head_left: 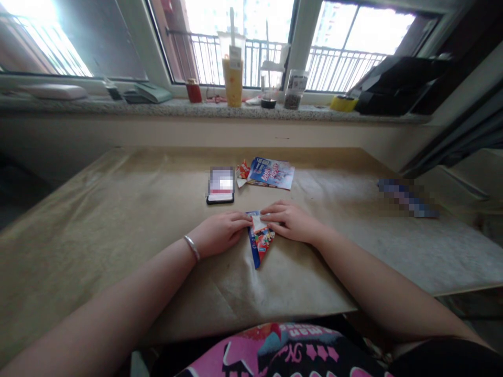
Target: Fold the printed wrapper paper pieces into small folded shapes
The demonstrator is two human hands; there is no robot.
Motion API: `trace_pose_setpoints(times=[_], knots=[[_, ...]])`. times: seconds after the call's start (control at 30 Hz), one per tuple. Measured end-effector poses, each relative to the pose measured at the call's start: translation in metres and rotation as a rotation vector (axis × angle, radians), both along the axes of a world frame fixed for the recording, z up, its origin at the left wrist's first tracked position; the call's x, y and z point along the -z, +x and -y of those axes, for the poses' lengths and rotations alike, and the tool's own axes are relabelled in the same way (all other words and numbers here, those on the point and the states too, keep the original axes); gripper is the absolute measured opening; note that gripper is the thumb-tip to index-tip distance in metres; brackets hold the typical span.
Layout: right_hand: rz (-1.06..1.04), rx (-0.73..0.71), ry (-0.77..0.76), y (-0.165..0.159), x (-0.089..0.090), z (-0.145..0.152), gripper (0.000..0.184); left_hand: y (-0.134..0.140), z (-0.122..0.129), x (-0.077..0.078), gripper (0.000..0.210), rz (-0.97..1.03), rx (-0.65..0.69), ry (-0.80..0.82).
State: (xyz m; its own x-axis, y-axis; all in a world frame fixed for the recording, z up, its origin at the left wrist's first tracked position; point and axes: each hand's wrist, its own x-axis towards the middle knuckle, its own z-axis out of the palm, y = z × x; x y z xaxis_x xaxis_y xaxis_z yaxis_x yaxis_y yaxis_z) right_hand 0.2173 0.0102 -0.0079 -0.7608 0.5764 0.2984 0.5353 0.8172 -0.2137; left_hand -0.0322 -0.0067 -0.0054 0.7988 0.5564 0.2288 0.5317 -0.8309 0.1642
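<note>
A sheet of printed paper folded to a narrow point (262,243) lies on the table in front of me, blue along its left side, red and colourful on the right, with a white patch near the top. My left hand (222,232) rests on the table, its fingers closed together and their tips holding the paper's upper left edge. From the other side, my right hand (293,221) grips the upper right of the paper between thumb and fingers. The fingertips cover part of the top edge.
Beyond my hands are a phone (220,185), a small folded red-and-white paper piece (242,174) and a stack of blue printed sheets (272,173). A blurred bluish item (406,198) lies far right. Cups, including a tall yellow one (233,81), line the windowsill (176,109).
</note>
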Motion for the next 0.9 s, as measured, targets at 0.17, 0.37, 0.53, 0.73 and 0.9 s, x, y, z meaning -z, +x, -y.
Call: trace_pose_setpoints(times=[0.17, 0.37, 0.53, 0.73, 0.9], knots=[[0.014, 0.015, 0.024, -0.005, 0.003, 0.000, 0.030, -0.004, -0.003, 0.001, 0.037, -0.009, 0.011, -0.003], [0.017, 0.037, 0.047, -0.008, 0.008, 0.000, 0.032, -0.005, -0.002, -0.003, 0.037, -0.051, -0.036, -0.023], [0.007, 0.047, 0.068, -0.011, 0.010, 0.000, 0.032, -0.006, -0.002, -0.005, 0.036, -0.050, -0.032, -0.009], [0.005, 0.034, 0.076, -0.013, 0.010, -0.002, 0.032, -0.006, -0.003, -0.003, 0.037, -0.031, -0.025, 0.004], [0.006, 0.027, 0.084, -0.013, 0.013, -0.004, 0.033, -0.006, -0.003, -0.003, 0.037, -0.020, -0.013, -0.007]])
